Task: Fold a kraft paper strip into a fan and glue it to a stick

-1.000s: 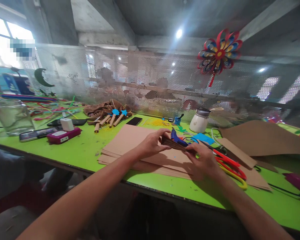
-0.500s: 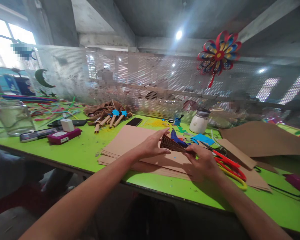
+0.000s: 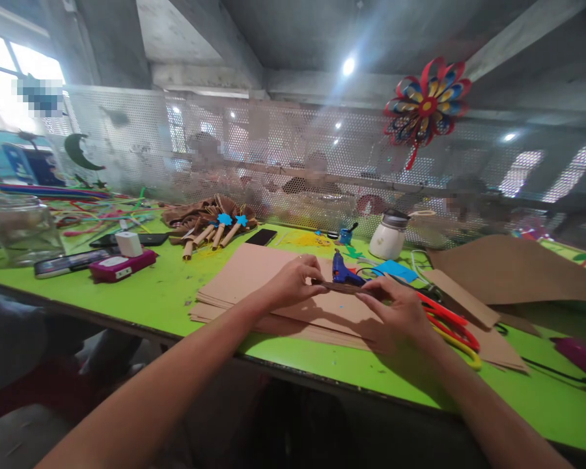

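Observation:
Between my two hands a strip of pleated brown paper [image 3: 342,287] is held level, its folds pressed together. My left hand [image 3: 300,280] pinches its left end with thumb and fingers. At the other end, my right hand [image 3: 393,299] grips it the same way. Below lies a stack of brown paper sheets [image 3: 254,273] near the table's front edge. Just behind the pleated paper stands a blue glue gun [image 3: 340,268]. Red-handled scissors [image 3: 452,326] rest to the right of my right hand.
On the green table [image 3: 170,299], brown paper pieces with blue stars [image 3: 224,220] lie behind the stack. A white jug [image 3: 388,238] and blue paper [image 3: 395,271] stand back right. At left are a glass jar [image 3: 24,231] and a purple power strip [image 3: 122,266].
My left hand has closed on the left end of the pleated paper. Its fanned-out end is now squeezed flat and narrow. My right hand keeps its hold.

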Motion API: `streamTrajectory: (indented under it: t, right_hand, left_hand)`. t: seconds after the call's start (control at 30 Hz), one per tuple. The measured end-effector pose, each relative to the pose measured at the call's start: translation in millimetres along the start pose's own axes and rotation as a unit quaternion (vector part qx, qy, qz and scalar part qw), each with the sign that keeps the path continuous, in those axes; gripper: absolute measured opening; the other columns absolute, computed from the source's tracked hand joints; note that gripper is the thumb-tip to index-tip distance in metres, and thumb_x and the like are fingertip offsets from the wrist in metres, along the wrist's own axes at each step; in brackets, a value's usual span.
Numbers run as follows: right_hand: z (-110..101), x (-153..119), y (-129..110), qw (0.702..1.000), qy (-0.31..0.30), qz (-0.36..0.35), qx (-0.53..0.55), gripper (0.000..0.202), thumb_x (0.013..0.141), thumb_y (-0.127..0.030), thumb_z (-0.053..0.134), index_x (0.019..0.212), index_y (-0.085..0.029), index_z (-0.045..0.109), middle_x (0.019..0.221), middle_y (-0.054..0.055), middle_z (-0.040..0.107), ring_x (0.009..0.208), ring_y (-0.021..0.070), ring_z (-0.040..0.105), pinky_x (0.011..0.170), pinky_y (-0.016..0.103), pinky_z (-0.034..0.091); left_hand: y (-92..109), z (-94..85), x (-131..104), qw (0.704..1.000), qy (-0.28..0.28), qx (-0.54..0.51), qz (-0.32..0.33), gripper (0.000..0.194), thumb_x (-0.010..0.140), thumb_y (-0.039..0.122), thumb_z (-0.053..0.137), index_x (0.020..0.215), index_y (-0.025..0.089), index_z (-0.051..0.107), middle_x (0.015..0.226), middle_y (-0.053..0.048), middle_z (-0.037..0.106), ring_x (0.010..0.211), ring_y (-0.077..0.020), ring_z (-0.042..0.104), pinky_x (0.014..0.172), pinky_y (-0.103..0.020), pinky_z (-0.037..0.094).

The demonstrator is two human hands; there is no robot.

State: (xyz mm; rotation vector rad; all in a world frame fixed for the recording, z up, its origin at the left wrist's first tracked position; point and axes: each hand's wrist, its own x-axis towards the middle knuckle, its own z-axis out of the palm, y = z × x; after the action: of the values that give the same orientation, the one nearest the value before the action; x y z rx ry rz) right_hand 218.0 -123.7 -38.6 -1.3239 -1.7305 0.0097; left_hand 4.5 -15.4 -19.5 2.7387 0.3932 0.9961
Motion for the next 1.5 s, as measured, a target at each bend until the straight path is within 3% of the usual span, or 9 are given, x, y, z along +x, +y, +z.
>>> streamTrajectory:
  t: [0.23,0.4,0.57,0.7,0.87,1.0,1.13,1.37,1.5]
  right_hand:
    - [-4,2,-4,0.943,-0.044,0.144,0.298,0.021,0.072,-0.034,0.066,0.076,-0.017,0.055,0.051,-0.004,0.05,0.044,0.0094,0.043,0.041,0.023,0.034]
    - [-2,2,0,0.921,-0.051,0.191,0.336,0.023,0.073,-0.035,0.064,0.081,-0.016,0.055,0.049,-0.004,0.049,0.041,0.0089,0.042,0.038,0.023,0.031]
    - [-5,3,-10,0.96,-0.097,0.121,0.234,0.028,0.078,-0.035,0.058,0.099,-0.016,0.059,0.063,0.0,0.059,0.054,0.0128,0.054,0.051,0.027,0.045]
    - [-6,3,-12,0.972,-0.128,0.062,0.187,0.036,0.074,-0.029,0.063,0.109,-0.021,0.058,0.096,0.007,0.064,0.084,0.0198,0.061,0.072,0.033,0.051]
    - [-2,0,-8,0.984,-0.1,-0.022,0.147,0.071,0.075,-0.027,0.063,0.137,-0.028,0.028,0.12,0.01,0.052,0.102,0.0231,0.056,0.087,0.041,0.048]
    - [1,-1,-11,0.984,-0.102,-0.146,-0.025,0.061,0.074,-0.028,0.064,0.13,-0.025,0.04,0.129,0.012,0.043,0.119,0.0284,0.041,0.098,0.049,0.037]
    - [7,-2,-8,0.975,-0.066,-0.199,-0.074,0.046,0.074,-0.023,0.062,0.12,-0.021,0.051,0.12,0.014,0.047,0.114,0.0287,0.044,0.094,0.048,0.041]
    - [4,-3,-4,0.971,-0.087,-0.214,-0.058,0.034,0.081,-0.019,0.053,0.115,-0.02,0.055,0.105,0.012,0.059,0.095,0.0224,0.056,0.079,0.038,0.049]
    - [3,-3,-7,0.967,-0.086,-0.231,-0.064,0.031,0.079,-0.023,0.056,0.109,-0.022,0.059,0.101,0.009,0.065,0.088,0.022,0.06,0.075,0.037,0.05]
  left_hand:
    - [19,0.4,2,0.979,-0.156,-0.111,-0.07,0.028,0.081,0.037,0.054,0.095,0.016,0.066,0.075,-0.001,0.058,0.066,-0.0111,0.049,0.058,-0.02,0.034]
    - [18,-1.0,4,0.947,-0.196,-0.218,-0.132,0.037,0.086,0.043,0.043,0.082,0.012,0.064,0.064,0.0,0.054,0.06,-0.0096,0.045,0.056,-0.02,0.032]
    - [6,-1.5,-2,0.911,-0.213,-0.316,-0.16,0.038,0.082,0.047,0.048,0.069,0.013,0.06,0.058,0.002,0.049,0.057,-0.0095,0.043,0.057,-0.022,0.032]
    - [2,-1.0,-6,0.873,-0.208,-0.386,-0.211,0.036,0.078,0.046,0.054,0.068,0.013,0.061,0.056,0.001,0.051,0.054,-0.009,0.042,0.056,-0.022,0.032]
    - [2,-1.0,-6,0.835,-0.212,-0.434,-0.264,0.035,0.072,0.046,0.061,0.065,0.012,0.061,0.058,0.001,0.054,0.052,-0.0087,0.044,0.055,-0.023,0.033]
    - [0,-0.7,-5,0.83,-0.211,-0.433,-0.281,0.032,0.071,0.043,0.063,0.068,0.011,0.064,0.059,0.0,0.056,0.054,-0.0096,0.047,0.057,-0.024,0.035]
    - [-2,0.0,-5,0.817,-0.204,-0.45,-0.297,0.03,0.07,0.041,0.064,0.067,0.012,0.063,0.059,0.0,0.057,0.053,-0.0089,0.047,0.057,-0.023,0.036]
    - [-1,8.0,-10,0.74,-0.192,-0.553,-0.33,0.024,0.068,0.034,0.067,0.069,0.011,0.062,0.056,0.0,0.054,0.051,-0.0084,0.047,0.056,-0.025,0.039]
    - [5,5.9,-10,0.763,-0.205,-0.527,-0.314,0.027,0.072,0.039,0.062,0.069,0.012,0.06,0.054,0.001,0.052,0.053,-0.011,0.049,0.058,-0.027,0.04]
